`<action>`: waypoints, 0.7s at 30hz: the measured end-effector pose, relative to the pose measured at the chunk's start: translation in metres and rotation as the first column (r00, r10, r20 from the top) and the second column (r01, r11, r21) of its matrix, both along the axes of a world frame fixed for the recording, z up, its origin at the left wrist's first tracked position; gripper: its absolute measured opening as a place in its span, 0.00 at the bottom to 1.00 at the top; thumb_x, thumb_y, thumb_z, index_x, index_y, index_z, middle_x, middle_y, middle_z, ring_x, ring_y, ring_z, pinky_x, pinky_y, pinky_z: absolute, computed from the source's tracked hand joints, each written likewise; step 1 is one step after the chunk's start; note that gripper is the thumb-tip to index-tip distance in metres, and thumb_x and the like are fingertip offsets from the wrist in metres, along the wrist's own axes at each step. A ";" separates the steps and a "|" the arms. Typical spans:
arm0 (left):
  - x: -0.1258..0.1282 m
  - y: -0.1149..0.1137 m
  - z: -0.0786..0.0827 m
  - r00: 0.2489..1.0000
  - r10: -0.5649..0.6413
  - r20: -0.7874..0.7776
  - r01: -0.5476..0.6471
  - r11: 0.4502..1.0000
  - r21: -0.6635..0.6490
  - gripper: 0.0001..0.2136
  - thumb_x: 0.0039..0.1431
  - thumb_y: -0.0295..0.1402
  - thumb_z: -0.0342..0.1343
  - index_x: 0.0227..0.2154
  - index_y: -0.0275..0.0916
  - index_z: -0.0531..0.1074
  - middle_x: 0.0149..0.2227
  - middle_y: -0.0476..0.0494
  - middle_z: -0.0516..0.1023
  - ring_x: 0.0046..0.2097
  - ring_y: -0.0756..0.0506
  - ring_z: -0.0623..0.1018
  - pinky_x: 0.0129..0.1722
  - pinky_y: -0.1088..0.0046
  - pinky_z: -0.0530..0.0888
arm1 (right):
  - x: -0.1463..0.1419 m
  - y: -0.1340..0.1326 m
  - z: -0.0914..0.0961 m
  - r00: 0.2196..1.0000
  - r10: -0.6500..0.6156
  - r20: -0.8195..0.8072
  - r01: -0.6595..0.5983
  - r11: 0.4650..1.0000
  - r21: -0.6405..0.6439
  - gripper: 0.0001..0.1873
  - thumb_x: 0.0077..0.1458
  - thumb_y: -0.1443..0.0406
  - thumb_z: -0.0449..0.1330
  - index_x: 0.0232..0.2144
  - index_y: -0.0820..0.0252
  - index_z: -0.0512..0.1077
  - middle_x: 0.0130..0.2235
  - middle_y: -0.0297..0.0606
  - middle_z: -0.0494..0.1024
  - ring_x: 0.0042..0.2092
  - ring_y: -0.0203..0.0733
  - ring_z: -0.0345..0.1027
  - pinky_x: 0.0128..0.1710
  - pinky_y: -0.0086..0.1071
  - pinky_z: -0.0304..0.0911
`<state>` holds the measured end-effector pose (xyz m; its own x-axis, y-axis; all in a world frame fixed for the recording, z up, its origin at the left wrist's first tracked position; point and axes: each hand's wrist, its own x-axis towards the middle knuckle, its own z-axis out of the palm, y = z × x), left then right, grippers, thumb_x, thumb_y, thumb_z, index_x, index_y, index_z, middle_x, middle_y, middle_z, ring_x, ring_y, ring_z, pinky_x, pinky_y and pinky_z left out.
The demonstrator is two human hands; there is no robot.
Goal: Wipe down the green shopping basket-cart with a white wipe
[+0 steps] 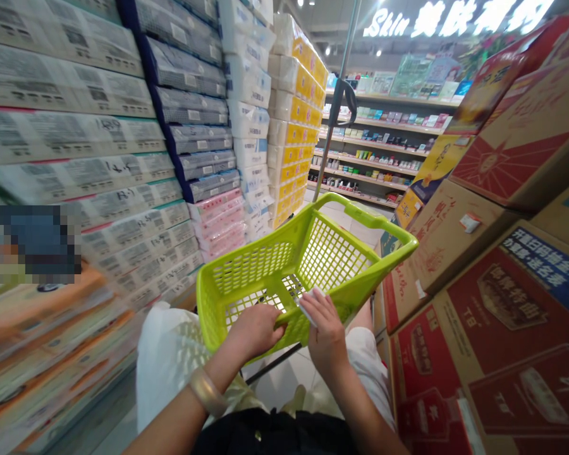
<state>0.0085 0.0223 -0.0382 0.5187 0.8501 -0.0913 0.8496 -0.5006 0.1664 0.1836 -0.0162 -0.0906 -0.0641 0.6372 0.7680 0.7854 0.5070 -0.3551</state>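
In front of me is a lime-green shopping cart basket with grid-like holes in its walls. Nothing lies in the part of its inside that shows. My left hand is closed around the near rim, with a gold-coloured bangle at its wrist. To its right, my right hand presses a folded white tissue or wipe against the same rim, fingers together over it. The cart's raised handle bar stands at the far right end, away from both hands.
Stacked paper packs form a wall on the left, with yellow-and-white packs further along. Cardboard cartons crowd the right side. A slanted metal pole rises behind the cart. Product shelves stand at the back.
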 end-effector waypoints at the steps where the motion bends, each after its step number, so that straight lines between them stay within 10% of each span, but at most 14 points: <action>1: 0.000 0.000 0.000 1.000 0.003 0.001 -0.003 1.000 -0.006 0.13 0.60 0.39 0.50 0.36 0.39 0.77 0.39 0.38 0.82 0.43 0.38 0.80 0.41 0.65 0.74 | -0.007 -0.002 0.000 0.999 0.048 0.023 -0.048 0.999 -0.012 0.29 0.53 0.78 0.47 0.52 0.55 0.73 0.52 0.39 0.78 0.61 0.44 0.64 0.62 0.48 0.58; 10: 0.000 0.000 0.000 1.000 -0.019 0.018 0.019 1.000 0.002 0.13 0.60 0.38 0.49 0.34 0.40 0.77 0.38 0.40 0.82 0.43 0.39 0.80 0.42 0.65 0.74 | 0.014 0.004 0.003 0.997 -0.074 -0.019 0.074 0.997 0.028 0.28 0.52 0.78 0.47 0.51 0.58 0.73 0.52 0.42 0.78 0.61 0.48 0.64 0.61 0.52 0.59; 16: 0.000 -0.002 0.000 1.000 -0.009 0.015 0.009 1.000 -0.012 0.12 0.59 0.38 0.51 0.38 0.39 0.77 0.40 0.37 0.82 0.44 0.38 0.80 0.43 0.65 0.74 | -0.018 -0.007 0.002 0.990 0.123 0.063 -0.121 0.992 -0.033 0.29 0.54 0.78 0.46 0.52 0.54 0.72 0.52 0.38 0.78 0.61 0.43 0.65 0.62 0.45 0.60; 21: 0.000 -0.001 -0.001 1.000 -0.005 0.010 0.005 1.000 -0.010 0.13 0.60 0.39 0.50 0.35 0.39 0.77 0.39 0.39 0.82 0.43 0.38 0.80 0.42 0.64 0.74 | 0.017 0.007 -0.001 0.998 -0.053 0.018 0.052 0.998 0.035 0.29 0.52 0.78 0.47 0.52 0.58 0.73 0.52 0.41 0.78 0.62 0.47 0.63 0.62 0.51 0.57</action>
<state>0.0089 0.0210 -0.0391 0.5238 0.8465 -0.0948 0.8454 -0.5029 0.1801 0.2004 -0.0090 -0.0916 -0.0461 0.6134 0.7884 0.8179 0.4763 -0.3227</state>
